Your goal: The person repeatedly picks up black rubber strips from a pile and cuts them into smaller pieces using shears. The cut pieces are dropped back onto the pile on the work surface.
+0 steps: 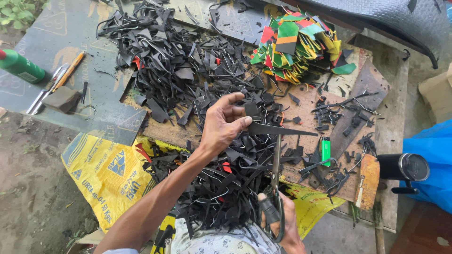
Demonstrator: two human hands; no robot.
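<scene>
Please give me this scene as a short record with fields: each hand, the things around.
left hand: pinches a black strip between thumb and fingers
right hand: grips scissors, blades up at the strip
work surface: wooden board covered with black scraps
nearby: coloured pieces, green lighter, green bottle, yellow sack
</scene>
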